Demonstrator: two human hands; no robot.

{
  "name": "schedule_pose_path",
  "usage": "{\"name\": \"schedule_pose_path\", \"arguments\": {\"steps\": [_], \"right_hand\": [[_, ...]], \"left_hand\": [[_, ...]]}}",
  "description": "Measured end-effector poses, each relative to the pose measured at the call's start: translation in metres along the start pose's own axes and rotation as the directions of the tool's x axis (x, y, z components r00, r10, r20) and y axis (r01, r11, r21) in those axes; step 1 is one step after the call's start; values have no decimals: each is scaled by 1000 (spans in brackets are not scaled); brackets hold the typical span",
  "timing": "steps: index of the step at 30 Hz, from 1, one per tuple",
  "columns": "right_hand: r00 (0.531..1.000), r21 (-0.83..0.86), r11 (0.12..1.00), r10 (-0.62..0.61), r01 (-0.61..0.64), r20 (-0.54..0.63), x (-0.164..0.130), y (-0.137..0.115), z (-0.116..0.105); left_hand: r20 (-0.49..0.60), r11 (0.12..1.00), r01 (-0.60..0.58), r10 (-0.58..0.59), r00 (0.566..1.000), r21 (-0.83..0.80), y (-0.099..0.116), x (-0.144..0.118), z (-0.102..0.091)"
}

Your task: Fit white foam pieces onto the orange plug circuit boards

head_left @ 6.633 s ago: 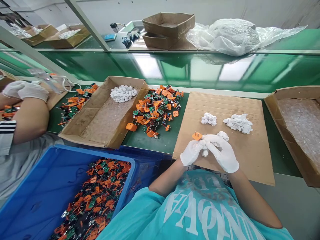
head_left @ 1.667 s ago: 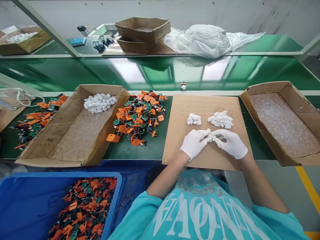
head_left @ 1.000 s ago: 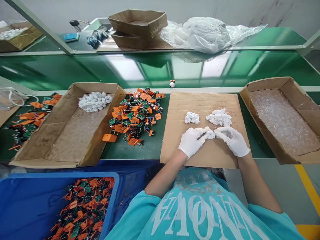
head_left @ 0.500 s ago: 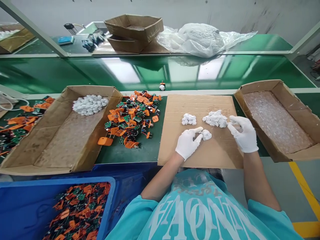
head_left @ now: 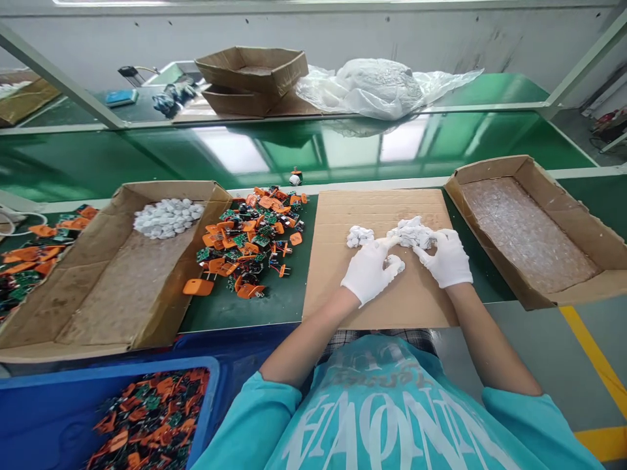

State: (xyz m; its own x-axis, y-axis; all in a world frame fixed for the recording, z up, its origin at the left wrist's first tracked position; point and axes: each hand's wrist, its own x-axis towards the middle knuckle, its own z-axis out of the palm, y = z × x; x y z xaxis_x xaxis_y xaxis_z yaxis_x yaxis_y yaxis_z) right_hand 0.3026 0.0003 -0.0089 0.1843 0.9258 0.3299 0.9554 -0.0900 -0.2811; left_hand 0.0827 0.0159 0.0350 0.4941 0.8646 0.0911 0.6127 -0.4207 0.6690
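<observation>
A cardboard sheet [head_left: 372, 310] lies in front of me with soft-looking white lumps on it. My left hand [head_left: 371, 271], in a white glove, is closed round a small clump of white lumps [head_left: 394, 264], partly hidden by the fingers. Behind it sits a small pile of white lumps [head_left: 360, 235]. My right hand [head_left: 447, 258], gloved as well, pinches at the right edge of a larger white pile [head_left: 410, 230]. What exactly lies between its fingertips is partly covered. The lumps' material cannot be made out.
Left of the sheet is a heap of orange plug parts with green circuit boards [head_left: 255, 235]. A cardboard box [head_left: 112, 274] holds more white lumps [head_left: 168, 217]. Another cardboard box [head_left: 529, 235] stands at right. A blue bin [head_left: 213, 385] with similar parts is below left.
My right hand has moved left onto the larger pile and closed at its edge. My left hand has shifted slightly, staying on its clump. The camera view has tilted a little.
</observation>
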Motion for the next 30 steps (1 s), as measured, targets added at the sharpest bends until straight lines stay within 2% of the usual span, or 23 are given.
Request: {"name": "schedule_pose_path", "arguments": {"steps": [2, 4, 9, 12, 15, 20, 24, 27, 30], "right_hand": [[999, -50, 999, -2, 4, 39, 3, -1, 0], [998, -75, 997, -29, 33, 64, 4, 0, -2], [997, -25, 997, -70, 71, 14, 2, 10, -7], [996, 74, 993, -89, 90, -20, 2, 16, -7], [994, 139, 984, -110, 109, 0, 3, 18, -8], [994, 246, 963, -106, 112, -35, 5, 14, -16], [990, 280, 950, -127, 137, -54, 15, 19, -21], [987, 304, 940, -160, 158, -17, 35, 27, -20], [976, 319, 936, -190, 149, 104, 63, 30, -18]], "left_hand": [[-25, 986, -115, 119, 993, 119, 8, 19, 2], [-3, 963, -177, 182, 983, 204, 14, 41, 8], [86, 949, -215, 200, 976, 231, 10, 76, 27], [80, 965, -196, 185, 979, 172, 4, 78, 35], [64, 979, -182, 176, 982, 88, -3, 77, 40], [-53, 982, -159, 154, 987, -106, -15, 79, 46], [-53, 977, -127, 120, 991, -171, -20, 80, 50], [-66, 970, -103, 91, 994, -219, -18, 79, 51], [-62, 961, -17, 0, 998, -277, -14, 78, 51]]}}
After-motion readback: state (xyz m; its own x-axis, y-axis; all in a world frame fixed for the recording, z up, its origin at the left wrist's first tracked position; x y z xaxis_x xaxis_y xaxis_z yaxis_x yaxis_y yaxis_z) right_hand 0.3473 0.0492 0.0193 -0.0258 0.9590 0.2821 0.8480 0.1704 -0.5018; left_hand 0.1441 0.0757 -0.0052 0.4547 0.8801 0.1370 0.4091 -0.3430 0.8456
